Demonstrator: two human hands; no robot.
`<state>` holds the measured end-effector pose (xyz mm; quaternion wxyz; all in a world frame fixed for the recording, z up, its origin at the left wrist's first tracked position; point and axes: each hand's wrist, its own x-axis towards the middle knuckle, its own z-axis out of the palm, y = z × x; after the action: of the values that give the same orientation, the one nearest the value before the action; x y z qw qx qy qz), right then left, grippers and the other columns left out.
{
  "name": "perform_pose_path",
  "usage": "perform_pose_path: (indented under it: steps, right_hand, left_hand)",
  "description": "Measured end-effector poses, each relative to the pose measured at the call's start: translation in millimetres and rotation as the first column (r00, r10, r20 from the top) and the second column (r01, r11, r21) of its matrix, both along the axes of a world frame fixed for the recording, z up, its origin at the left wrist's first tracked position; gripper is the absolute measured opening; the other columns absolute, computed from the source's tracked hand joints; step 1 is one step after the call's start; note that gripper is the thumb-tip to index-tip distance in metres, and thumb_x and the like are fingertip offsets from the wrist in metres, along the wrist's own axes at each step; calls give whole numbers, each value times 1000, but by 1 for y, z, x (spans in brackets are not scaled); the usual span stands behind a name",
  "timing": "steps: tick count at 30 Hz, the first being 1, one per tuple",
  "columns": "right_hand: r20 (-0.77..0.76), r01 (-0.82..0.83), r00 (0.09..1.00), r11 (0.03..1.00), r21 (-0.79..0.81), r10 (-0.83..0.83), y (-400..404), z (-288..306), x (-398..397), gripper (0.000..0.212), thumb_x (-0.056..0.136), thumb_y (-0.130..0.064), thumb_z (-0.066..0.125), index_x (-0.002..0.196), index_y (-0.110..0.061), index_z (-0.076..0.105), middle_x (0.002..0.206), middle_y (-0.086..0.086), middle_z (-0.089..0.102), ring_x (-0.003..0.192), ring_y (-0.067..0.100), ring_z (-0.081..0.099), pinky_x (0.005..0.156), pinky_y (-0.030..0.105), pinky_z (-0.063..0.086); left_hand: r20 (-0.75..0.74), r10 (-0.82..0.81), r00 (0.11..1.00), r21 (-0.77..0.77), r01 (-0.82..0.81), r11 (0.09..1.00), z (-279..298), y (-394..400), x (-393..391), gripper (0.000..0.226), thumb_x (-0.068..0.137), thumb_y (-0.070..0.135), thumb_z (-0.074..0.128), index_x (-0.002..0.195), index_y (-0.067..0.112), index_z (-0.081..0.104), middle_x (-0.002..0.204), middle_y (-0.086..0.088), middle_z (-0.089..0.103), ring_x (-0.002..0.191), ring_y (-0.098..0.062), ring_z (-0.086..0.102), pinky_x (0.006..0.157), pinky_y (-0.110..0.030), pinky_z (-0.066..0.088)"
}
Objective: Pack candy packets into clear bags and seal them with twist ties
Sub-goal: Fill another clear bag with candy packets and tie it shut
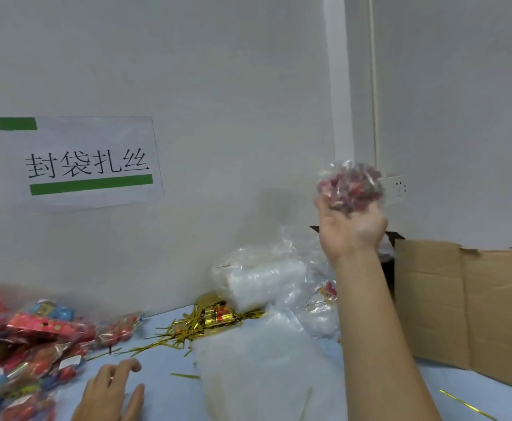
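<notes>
From the head view: gripped a filled bag in the right hand, palm turned back toward the camera, fingers curled round the bag's lower part. Held it up high, well above the worktop, at the far right side. Looked like a round bunch of red candy in clear wrap, with no clear long way to it. Too blurry to tell whether tied shut or not.

Just below and a bit right of that hand: an open cardboard box at the right edge of the worktop. Probably meant to drop the bag down and right into the box, with the right hand far nearer to it than the left.

Rested the left hand flat on the near left part of the worktop, fingers loose and spread, holding nothing. Just beside it, along the left edge: a heap of candy packets. So likely the handy one for the next packets.

In the middle, toward the wall: a mess of gold twist ties. Right of those, a stack of clear bags by the wall. On the wall, up left: a paper sign with green bars.
</notes>
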<state>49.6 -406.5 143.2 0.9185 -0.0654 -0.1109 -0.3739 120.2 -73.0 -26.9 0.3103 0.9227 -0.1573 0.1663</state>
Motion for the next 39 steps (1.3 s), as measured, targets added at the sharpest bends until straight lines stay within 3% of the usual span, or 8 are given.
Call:
perform_pose_path:
  steps: [5,12,14,17,20,26,30,39]
  right_hand:
    - [-106,57,991,971,-232,-83,-6,6,-14,42,103,-21,33,123,-2,64,117,15,72,101,28,73,80,32,58]
    - [-458,-104,850,771,-629,-259,31,-17,29,33,98,-20,42,101,-9,73,88,6,78,76,20,75,69,28,53]
    - [-513,-192,774,634,-749,-372,37,-29,41,27,97,-18,47,106,-10,71,92,7,77,76,21,74,68,28,53]
    - [-409,-401,640,172,-900,-651,43,-50,56,27,96,-17,52,118,-14,68,110,5,71,92,20,70,76,27,49]
    - [-284,-588,601,-173,-790,-747,54,-62,65,32,96,-20,54,125,-18,66,131,4,61,121,22,58,89,27,43]
    - [-198,-573,671,-330,-750,-715,88,-66,69,30,97,-23,55,124,-17,67,133,6,62,120,23,60,90,27,46]
    - [-102,-688,671,-565,-456,-734,91,-94,63,41,96,-34,57,132,-17,62,136,8,60,123,27,58,103,37,49]
    - [-53,-837,535,-520,-168,-843,85,-188,59,74,98,-68,12,160,-29,-3,168,2,-12,151,41,-14,120,56,-1]
  left_hand:
    - [2,-1,1000,88,1,996,-3,-5,7,27,80,18,71,106,24,66,95,-21,59,98,-41,60,86,-45,43]
    - [69,-16,997,217,0,976,-18,1,28,24,94,25,60,118,26,55,115,-1,54,110,-18,51,91,-28,42]
    - [76,-18,997,220,1,975,-19,2,30,21,96,30,55,117,32,51,118,5,50,112,-13,47,88,-25,41]
    - [81,-18,997,222,-1,975,-23,4,34,13,97,33,51,110,35,47,118,10,47,109,-9,44,86,-25,39]
    - [87,-30,996,215,11,977,-27,6,37,8,98,32,48,106,34,46,114,12,46,105,-8,41,87,-27,37]
    - [95,-42,995,183,24,983,-29,6,33,5,101,31,42,104,35,43,109,12,44,104,-8,41,87,-29,34]
    - [96,-48,994,170,31,985,-30,8,33,6,102,32,39,106,34,43,109,11,44,106,-8,41,91,-29,33]
    - [102,-92,991,167,74,983,-33,11,34,9,102,32,38,109,37,41,109,15,46,107,-7,40,94,-29,32]
